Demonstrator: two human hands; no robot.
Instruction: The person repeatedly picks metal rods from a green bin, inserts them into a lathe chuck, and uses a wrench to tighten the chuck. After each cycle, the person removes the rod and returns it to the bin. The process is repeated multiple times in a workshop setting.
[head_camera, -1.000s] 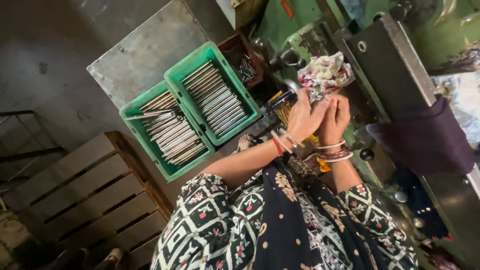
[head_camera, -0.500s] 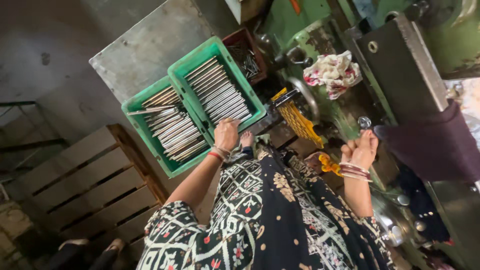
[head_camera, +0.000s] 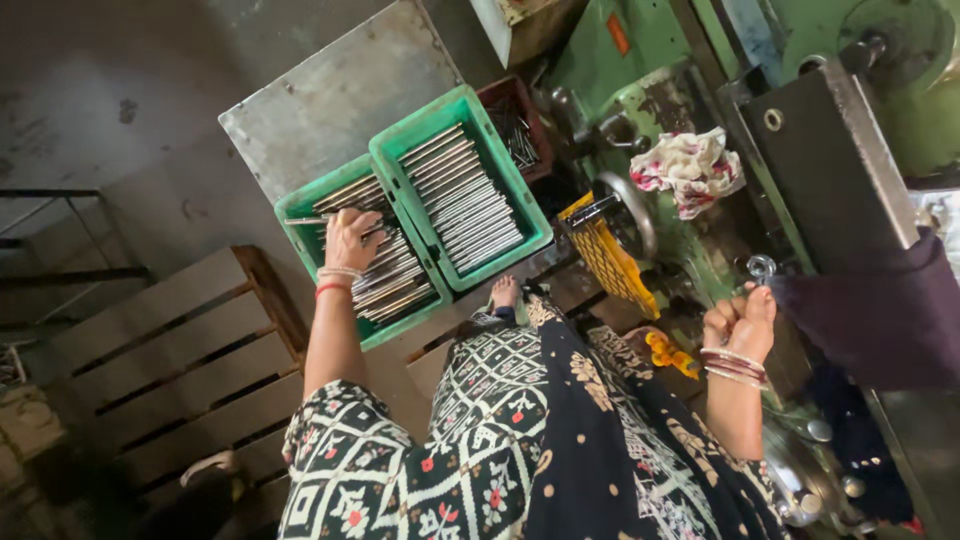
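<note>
A grey metal sheet (head_camera: 330, 95) carries two green crates (head_camera: 455, 120) side by side, both full of metal rods (head_camera: 465, 205), above a wooden pallet (head_camera: 160, 350) on a dark concrete floor. The left hand (head_camera: 350, 238) grasps rods in the crate nearer the pallet. The right hand (head_camera: 742, 320) is clenched round a small metal handle (head_camera: 760, 268) on the green machine (head_camera: 640, 100) (a floral rag (head_camera: 690, 168) lies there).
</note>
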